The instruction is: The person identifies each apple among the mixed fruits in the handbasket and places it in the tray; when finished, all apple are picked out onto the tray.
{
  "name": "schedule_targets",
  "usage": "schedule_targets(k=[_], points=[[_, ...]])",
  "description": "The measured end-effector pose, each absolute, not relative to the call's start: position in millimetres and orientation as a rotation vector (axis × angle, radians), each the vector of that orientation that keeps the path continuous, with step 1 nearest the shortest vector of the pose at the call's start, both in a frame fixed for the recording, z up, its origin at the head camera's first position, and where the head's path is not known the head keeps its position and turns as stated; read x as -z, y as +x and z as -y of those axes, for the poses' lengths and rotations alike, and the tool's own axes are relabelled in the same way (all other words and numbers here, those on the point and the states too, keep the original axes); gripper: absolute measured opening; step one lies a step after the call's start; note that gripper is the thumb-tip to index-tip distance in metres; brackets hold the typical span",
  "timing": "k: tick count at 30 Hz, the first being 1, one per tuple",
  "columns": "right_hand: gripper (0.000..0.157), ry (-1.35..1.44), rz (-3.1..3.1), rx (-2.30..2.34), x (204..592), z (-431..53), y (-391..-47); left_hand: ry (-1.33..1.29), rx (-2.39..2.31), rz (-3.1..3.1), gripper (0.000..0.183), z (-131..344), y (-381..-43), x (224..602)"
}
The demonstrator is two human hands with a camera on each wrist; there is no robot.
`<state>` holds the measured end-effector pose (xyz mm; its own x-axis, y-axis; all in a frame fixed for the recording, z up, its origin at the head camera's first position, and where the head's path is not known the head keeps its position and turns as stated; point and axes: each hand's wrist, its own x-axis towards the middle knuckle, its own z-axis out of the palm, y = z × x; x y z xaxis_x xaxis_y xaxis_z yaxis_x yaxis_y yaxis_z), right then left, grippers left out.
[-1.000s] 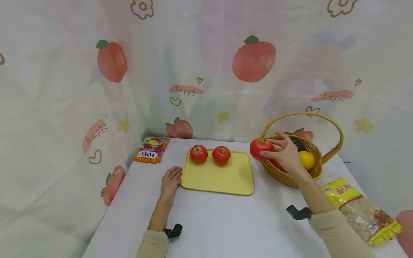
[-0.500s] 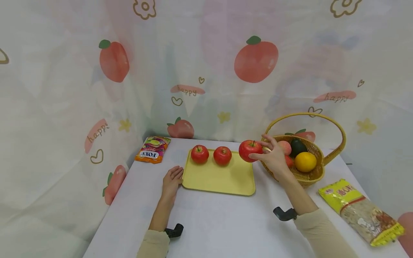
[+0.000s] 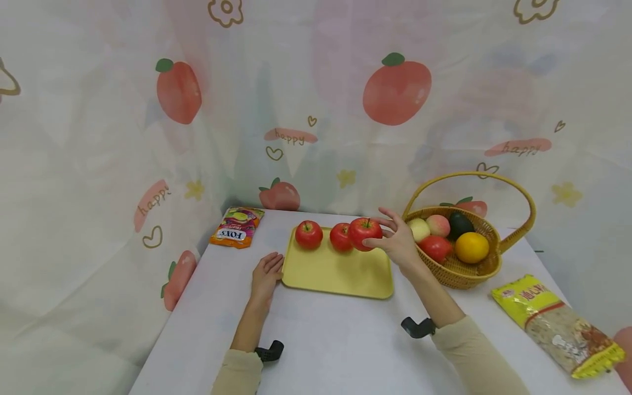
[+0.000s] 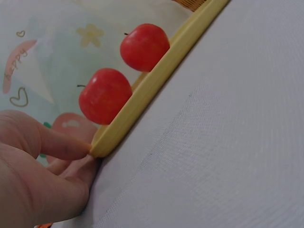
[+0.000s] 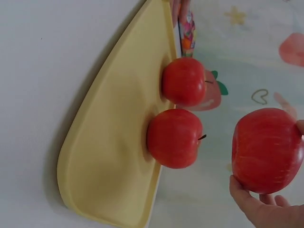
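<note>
My right hand [image 3: 402,245] holds a red apple [image 3: 364,233] between thumb and fingers, raised over the yellow tray [image 3: 340,274]. In the right wrist view the held apple [image 5: 266,150] hangs apart from the tray. Two more red apples rest along the tray's back side: one to the left [image 3: 309,235], another in the middle [image 3: 339,238], partly hidden in the head view by the held apple. Beside the tray's left edge lies my left hand [image 3: 265,278], its fingers extended; in the left wrist view a digit touches the tray's corner [image 4: 102,147].
A wicker basket [image 3: 454,278] with a tall handle stands right of the tray, holding several fruits, among them a yellow one [image 3: 472,247]. A yellow-ended food bag [image 3: 558,326] lies at the right; a FOX'S candy bag [image 3: 237,227] lies at the back left.
My right hand has carried the apple leftward from the basket to above the tray, uncovering the fruit in the basket. My left hand has stayed at the tray's edge.
</note>
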<state>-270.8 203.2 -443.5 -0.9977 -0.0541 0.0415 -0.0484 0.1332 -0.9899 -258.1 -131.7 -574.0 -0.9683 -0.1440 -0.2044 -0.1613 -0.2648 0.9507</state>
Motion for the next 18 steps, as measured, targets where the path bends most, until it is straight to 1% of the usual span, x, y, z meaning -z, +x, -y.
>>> schedule_targets(k=[18], points=[[0.096, -0.132, -2.314, 2.067, 454.3, -169.3, -276.2, -0.409, -2.442, -1.912, 0.063, 131.4, -261.0, 576.4]])
